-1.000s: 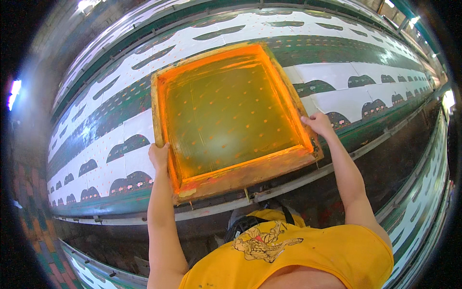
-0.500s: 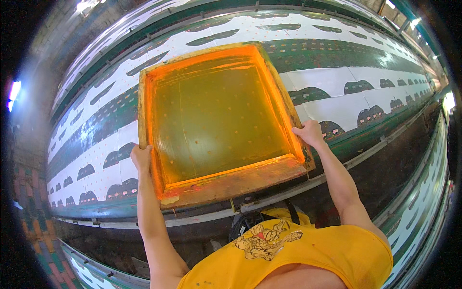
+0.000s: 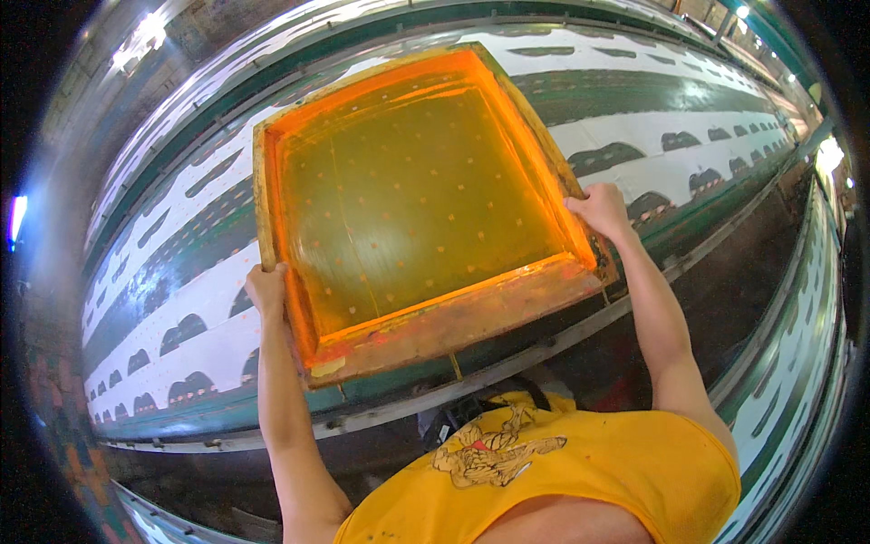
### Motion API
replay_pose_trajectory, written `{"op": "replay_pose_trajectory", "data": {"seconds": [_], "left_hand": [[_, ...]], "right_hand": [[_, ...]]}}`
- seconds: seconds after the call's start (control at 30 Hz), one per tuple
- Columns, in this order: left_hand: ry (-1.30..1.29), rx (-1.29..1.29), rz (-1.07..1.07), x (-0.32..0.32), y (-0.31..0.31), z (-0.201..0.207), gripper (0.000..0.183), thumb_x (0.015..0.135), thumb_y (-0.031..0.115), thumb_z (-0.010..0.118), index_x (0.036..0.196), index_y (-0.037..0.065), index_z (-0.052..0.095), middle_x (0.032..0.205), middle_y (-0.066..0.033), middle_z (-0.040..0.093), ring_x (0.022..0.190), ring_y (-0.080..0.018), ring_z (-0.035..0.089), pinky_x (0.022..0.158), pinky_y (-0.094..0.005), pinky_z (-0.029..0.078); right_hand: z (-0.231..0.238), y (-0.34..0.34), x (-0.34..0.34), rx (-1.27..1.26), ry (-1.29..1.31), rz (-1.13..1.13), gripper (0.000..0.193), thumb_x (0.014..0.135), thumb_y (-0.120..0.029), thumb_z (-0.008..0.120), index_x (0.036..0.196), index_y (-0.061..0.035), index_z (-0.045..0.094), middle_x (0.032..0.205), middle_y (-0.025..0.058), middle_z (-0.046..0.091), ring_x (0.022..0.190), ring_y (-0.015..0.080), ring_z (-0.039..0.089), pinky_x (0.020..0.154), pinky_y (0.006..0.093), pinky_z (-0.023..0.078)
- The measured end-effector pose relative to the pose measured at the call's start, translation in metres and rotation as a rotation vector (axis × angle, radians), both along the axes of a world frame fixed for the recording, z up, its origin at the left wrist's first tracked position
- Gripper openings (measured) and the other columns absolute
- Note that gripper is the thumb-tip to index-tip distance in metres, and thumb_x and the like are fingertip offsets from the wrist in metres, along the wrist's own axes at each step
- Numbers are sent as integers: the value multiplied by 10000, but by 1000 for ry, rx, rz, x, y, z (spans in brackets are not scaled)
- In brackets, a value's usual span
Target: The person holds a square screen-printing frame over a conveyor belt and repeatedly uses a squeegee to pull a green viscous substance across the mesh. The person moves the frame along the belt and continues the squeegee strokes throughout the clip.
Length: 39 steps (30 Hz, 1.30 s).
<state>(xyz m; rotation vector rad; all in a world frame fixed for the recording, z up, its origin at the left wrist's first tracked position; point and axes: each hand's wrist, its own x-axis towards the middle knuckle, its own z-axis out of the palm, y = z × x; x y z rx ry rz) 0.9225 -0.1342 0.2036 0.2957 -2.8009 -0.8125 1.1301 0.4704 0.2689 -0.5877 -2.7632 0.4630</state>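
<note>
Between my two hands is a large screen printing frame (image 3: pixel 426 199), a wooden rim smeared with orange ink around an olive mesh dotted with small pale squares. My left hand (image 3: pixel 266 288) is closed around its left side rail near the front corner. On the opposite rail, my right hand (image 3: pixel 602 212) grips likewise, thumb over the inner edge. The frame is tilted a little and held over the long printing table (image 3: pixel 507 349). Beneath it lie white cut fabric pieces (image 3: pixel 621 136), partly covered by the frame.
A metal rail (image 3: pixel 535 352) runs along the table's near edge. Another long table (image 3: pixel 779 390) with pale pieces stands at the right, with a dark aisle (image 3: pixel 725 313) between. A brick-patterned floor (image 3: pixel 77 462) shows at the lower left. Lamps glow at the far edges.
The frame has turned slightly, its right side rising and moving outward with my right hand. Both hands keep their hold, and the view of the table has rotated a little.
</note>
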Motion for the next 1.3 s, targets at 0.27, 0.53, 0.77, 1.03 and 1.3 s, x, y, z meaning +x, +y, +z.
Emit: {"op": "replay_pose_trajectory", "data": {"seconds": [0.27,0.53,0.77,1.03,1.3], "left_hand": [[32,62,12,60,184,18,411,738,297,814,921,-62,735,869,-246,736,821,-366,723,788,-448,546],[42,111,-6,72,311,14,383,761,273,801,915,-70,725,873,-245,731,819,-378,709,787,-441,532],[157,72,-8,81,418,-10,374,755,311,807,867,-38,736,831,-226,733,764,-350,709,744,-430,545],[75,126,17,126,544,-26,323,763,240,804,925,-30,732,907,-238,717,856,-397,687,797,-461,520],[81,118,29,143,599,-48,302,762,221,812,902,-32,727,912,-235,708,855,-402,674,796,-467,513]], "right_hand": [[10,186,43,10,-45,33,545,744,-463,779,600,41,632,546,188,600,522,331,621,558,454,497],[22,296,62,54,-23,-13,497,765,-454,769,687,32,695,615,195,653,579,335,661,591,445,511],[3,412,65,36,-63,-41,479,765,-472,769,774,6,744,640,200,663,632,344,682,624,464,520],[-48,537,89,16,-101,7,509,780,-470,759,710,32,705,650,222,651,637,371,664,624,478,504],[-80,601,105,22,-155,56,577,790,-499,766,641,38,614,607,217,580,590,365,588,609,507,462]]}}
